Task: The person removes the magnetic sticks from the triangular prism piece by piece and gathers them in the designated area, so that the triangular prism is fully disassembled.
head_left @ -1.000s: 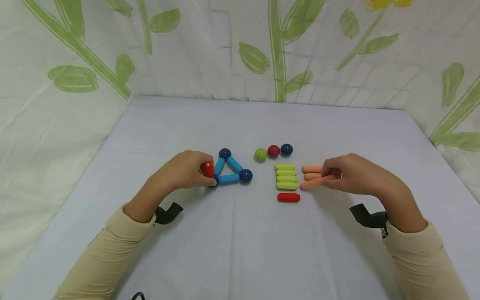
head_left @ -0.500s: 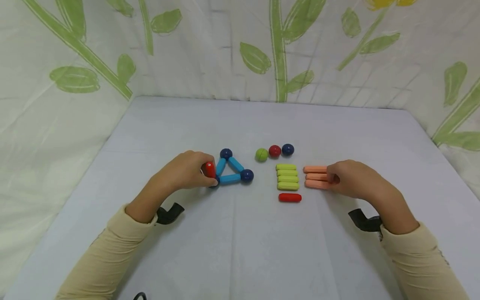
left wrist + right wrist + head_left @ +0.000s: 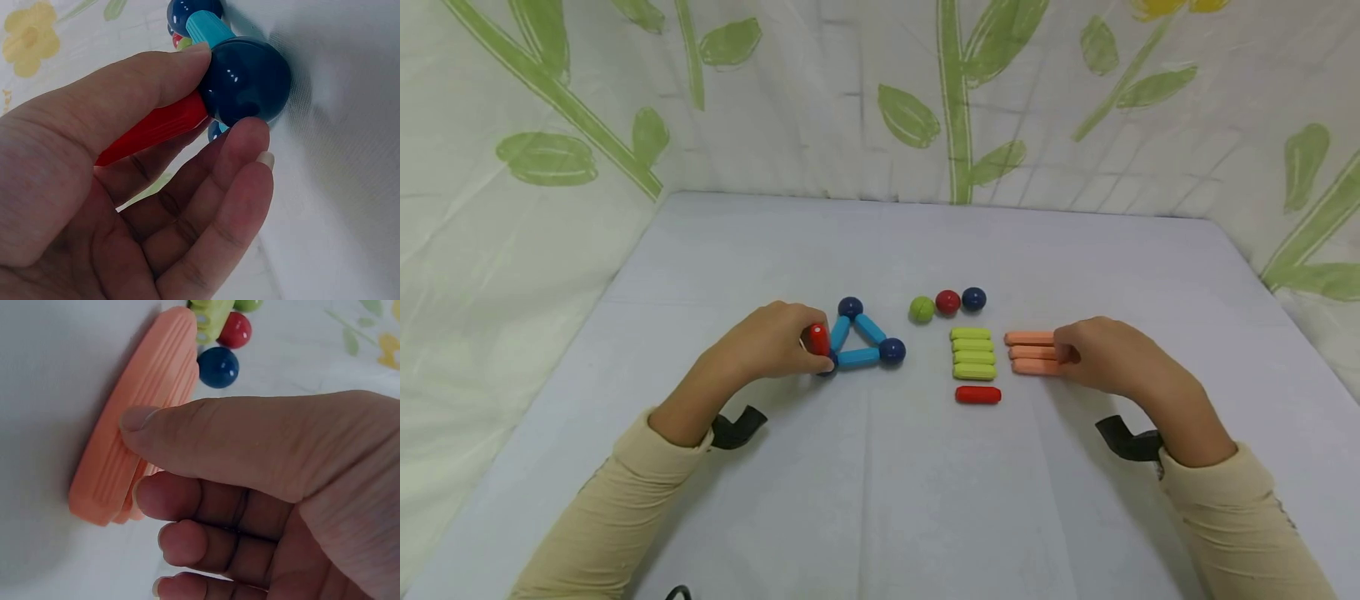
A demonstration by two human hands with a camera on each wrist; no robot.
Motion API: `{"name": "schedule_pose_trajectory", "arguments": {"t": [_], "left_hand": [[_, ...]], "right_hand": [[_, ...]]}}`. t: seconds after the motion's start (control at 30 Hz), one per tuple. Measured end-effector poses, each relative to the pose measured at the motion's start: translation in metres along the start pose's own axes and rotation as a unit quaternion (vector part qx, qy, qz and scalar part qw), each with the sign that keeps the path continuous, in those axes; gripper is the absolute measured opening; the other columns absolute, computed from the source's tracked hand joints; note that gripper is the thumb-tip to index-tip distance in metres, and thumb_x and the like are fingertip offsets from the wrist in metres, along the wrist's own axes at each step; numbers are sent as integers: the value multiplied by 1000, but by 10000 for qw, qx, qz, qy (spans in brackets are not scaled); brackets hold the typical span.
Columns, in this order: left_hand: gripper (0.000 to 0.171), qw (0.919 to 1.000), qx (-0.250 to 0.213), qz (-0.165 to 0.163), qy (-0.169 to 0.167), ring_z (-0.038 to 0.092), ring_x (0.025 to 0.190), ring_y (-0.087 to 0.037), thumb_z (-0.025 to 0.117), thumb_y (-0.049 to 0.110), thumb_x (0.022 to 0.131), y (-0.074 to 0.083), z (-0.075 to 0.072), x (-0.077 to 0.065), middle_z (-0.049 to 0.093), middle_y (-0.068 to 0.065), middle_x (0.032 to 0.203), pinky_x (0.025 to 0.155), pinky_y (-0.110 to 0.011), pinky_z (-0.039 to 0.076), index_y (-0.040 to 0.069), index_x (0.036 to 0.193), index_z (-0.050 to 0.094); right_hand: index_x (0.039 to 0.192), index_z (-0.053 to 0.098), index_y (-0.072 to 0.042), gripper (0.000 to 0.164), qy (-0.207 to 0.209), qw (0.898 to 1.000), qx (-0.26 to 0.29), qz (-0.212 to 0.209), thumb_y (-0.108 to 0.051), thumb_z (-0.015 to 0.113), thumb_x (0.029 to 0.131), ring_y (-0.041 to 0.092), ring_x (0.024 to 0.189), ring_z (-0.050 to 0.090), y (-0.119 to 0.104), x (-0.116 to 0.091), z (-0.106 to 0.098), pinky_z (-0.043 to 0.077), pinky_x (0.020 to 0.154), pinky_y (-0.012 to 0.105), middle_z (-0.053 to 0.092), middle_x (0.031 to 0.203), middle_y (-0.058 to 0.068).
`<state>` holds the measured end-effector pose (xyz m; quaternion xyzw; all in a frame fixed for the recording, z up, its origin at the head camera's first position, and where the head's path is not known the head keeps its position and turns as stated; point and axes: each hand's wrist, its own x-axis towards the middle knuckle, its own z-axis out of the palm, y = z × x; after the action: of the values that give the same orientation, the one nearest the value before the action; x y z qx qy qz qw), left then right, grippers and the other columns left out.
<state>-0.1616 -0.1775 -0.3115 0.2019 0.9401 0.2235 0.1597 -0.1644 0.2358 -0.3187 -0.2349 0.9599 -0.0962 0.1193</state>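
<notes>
In the head view my left hand [image 3: 778, 340] grips an upright red stick [image 3: 819, 340] at the left corner of a triangle. That corner is a dark blue ball [image 3: 247, 81], with my thumb and fingertips right at it in the left wrist view. Light blue sticks [image 3: 858, 358] and two more dark blue balls [image 3: 892, 351] form the rest of the triangle. My right hand [image 3: 1108, 358] is at the right ends of three orange sticks [image 3: 1032, 352] lying side by side. In the right wrist view my thumb presses the nearest orange stick [image 3: 115, 453], fingers curled at its other side.
Several yellow-green sticks [image 3: 973, 353] lie stacked in a row, with a loose red stick [image 3: 978, 395] in front. Behind them are a green ball [image 3: 922, 309], a red ball [image 3: 947, 302] and a blue ball [image 3: 973, 299]. A white cloth [image 3: 925, 517] covers the table.
My right hand has brought the tilted near orange stick down and to the right, level beside the other two. The left hand holds the red stick as before.
</notes>
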Motion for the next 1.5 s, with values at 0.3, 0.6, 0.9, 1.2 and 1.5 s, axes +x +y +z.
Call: {"name": "schedule_pose_trajectory", "arguments": {"t": [0.3,0.6,0.9,1.2,1.5], "left_hand": [[19,9999,27,105,-6,57,74,-20,81,20,84,2,4,3,63,0,79,64,-32,48,11,87,64],[24,9997,91,234,37,57,76,-20,87,20,79,2,7,6,62,-1,79,66,-33,48,13,84,65],[26,9982,-31,580,163,57,70,-17,89,18,76,2,10,6,62,2,76,63,-32,48,13,80,64],[17,9988,-136,451,119,62,76,-14,88,13,77,0,6,5,68,3,80,69,-33,51,12,85,73],[21,9993,-102,337,92,62,76,-14,90,20,76,-2,2,5,68,3,80,70,-34,51,12,87,74]], "right_hand": [[83,69,-12,10,229,9964,149,-798,-6,76,87,14,70,50,-30,11,3,45,63,33,61,75,-5],[111,72,-10,21,456,9834,257,-1739,-14,75,90,15,81,61,-101,45,1,52,70,31,68,98,-1],[118,62,-9,30,1268,9429,-3,-3080,-18,73,92,12,69,52,-170,80,26,43,57,23,60,88,-1],[94,61,-15,14,138,9563,754,-2822,-22,74,94,8,60,48,-185,74,32,39,57,22,50,67,-7],[89,61,-17,15,-551,9760,311,-2085,-20,75,90,8,58,48,-161,39,36,41,55,24,51,65,-10]]}}
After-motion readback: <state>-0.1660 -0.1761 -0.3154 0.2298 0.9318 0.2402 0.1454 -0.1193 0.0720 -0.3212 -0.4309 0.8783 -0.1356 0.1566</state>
